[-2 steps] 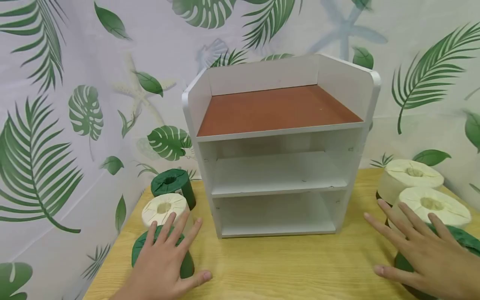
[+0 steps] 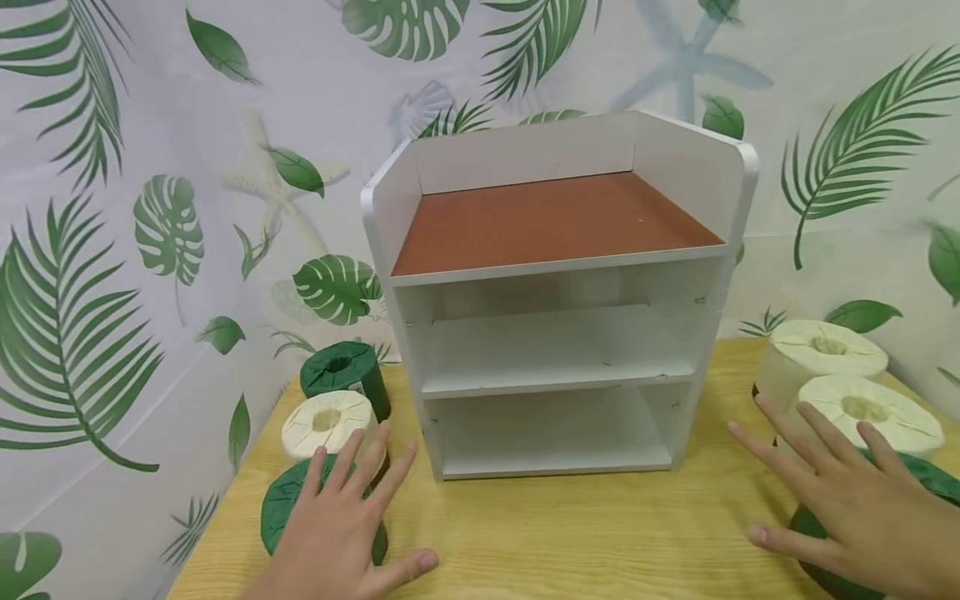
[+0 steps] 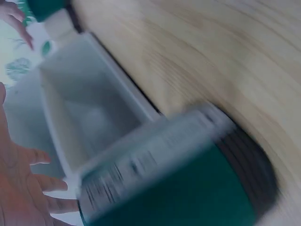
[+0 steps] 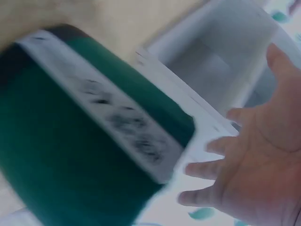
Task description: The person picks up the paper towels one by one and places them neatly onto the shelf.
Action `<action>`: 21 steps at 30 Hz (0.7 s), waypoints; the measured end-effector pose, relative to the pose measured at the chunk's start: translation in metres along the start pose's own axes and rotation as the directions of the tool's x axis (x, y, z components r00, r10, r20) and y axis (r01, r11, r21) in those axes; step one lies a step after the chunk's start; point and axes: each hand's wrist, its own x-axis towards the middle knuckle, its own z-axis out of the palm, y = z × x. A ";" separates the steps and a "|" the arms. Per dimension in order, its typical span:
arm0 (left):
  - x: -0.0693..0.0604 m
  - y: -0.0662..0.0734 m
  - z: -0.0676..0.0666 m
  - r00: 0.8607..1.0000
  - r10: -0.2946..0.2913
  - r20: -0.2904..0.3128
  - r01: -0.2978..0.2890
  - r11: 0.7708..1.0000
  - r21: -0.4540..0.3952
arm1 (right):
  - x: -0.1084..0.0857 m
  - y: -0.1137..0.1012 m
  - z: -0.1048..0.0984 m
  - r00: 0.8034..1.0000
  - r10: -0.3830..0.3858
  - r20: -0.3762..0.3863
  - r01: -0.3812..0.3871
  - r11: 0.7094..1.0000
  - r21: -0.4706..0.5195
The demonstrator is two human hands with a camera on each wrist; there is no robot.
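While the left green roll (image 2: 288, 502) and right green roll (image 4: 61, 136) on the table (image 2: 540, 533) look firm, perhaps weighty, and best held round their sides, the left hand (image 2: 341, 525) and right hand (image 2: 855, 500) hang splayed near them, gripping nothing. Farther back, the white shelf unit (image 2: 525, 158) has two compartments (image 2: 555, 346).

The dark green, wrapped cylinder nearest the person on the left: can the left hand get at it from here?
Very likely yes: the spread left hand is right by the dark green, wrapped cylinder, with nothing seen between them. Whether they touch is hard to tell.
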 end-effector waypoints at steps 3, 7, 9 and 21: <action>0.009 0.021 0.000 1.000 0.024 -0.015 -0.024 0.999 -0.041 | 0.006 0.003 -0.015 1.000 0.031 0.006 -0.031 0.999 0.026; 0.028 0.047 -0.002 0.996 0.085 -0.025 -0.087 0.989 -0.117 | 0.014 0.013 -0.037 0.998 0.070 0.002 -0.070 0.997 0.045; 0.038 0.060 -0.004 0.994 0.110 -0.013 -0.111 0.978 -0.175 | 0.014 0.023 -0.044 0.997 0.059 -0.041 -0.056 0.997 0.059; 0.090 0.140 0.000 0.951 0.282 0.128 -0.227 0.915 -0.333 | -0.008 0.102 -0.013 0.962 0.044 -0.271 0.013 0.979 0.204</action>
